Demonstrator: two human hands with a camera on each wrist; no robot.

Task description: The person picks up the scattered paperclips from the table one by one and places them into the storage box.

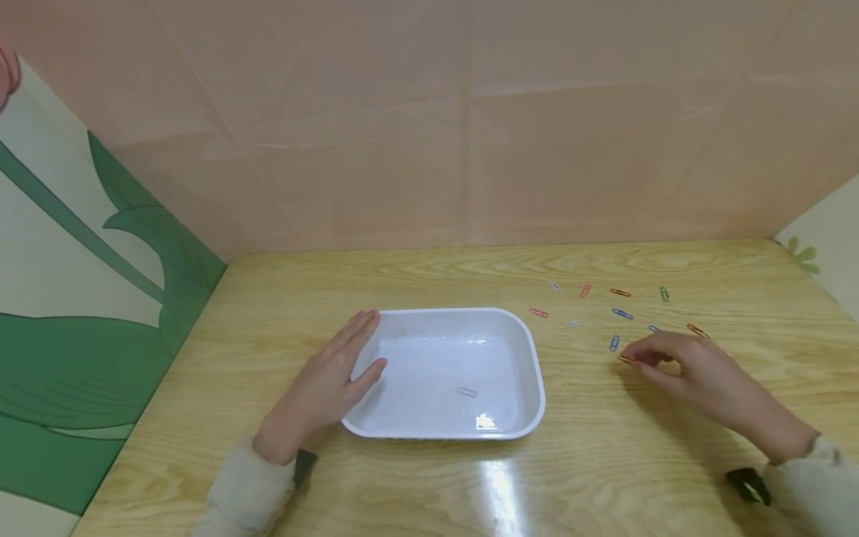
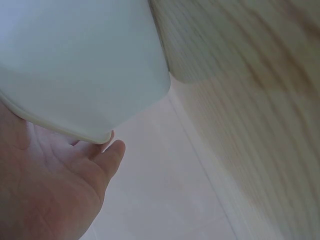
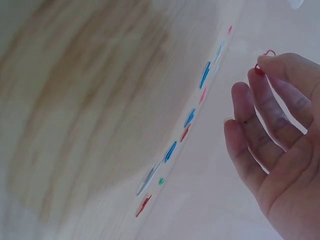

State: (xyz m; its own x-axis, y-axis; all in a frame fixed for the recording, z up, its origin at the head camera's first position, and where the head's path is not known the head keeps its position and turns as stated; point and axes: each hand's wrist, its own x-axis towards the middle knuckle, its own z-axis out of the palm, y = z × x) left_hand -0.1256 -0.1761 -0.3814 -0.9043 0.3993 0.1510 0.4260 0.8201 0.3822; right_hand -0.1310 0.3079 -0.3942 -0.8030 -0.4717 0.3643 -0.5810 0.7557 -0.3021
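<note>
My right hand pinches a red paper clip between thumb and index finger, low over the right part of the table. In the right wrist view the red loop pokes out past the fingertips, and the other fingers are loosely bent. My left hand rests along the left rim of a white tray, fingers straight and thumb over the inside. The left wrist view has the palm against the tray's rim. One pale paper clip lies in the tray.
Several loose paper clips lie right of the tray, among them a green one, a blue one and a pink one. An orange-red clip sits just beyond the right hand. A pinkish covering rises behind the wooden table.
</note>
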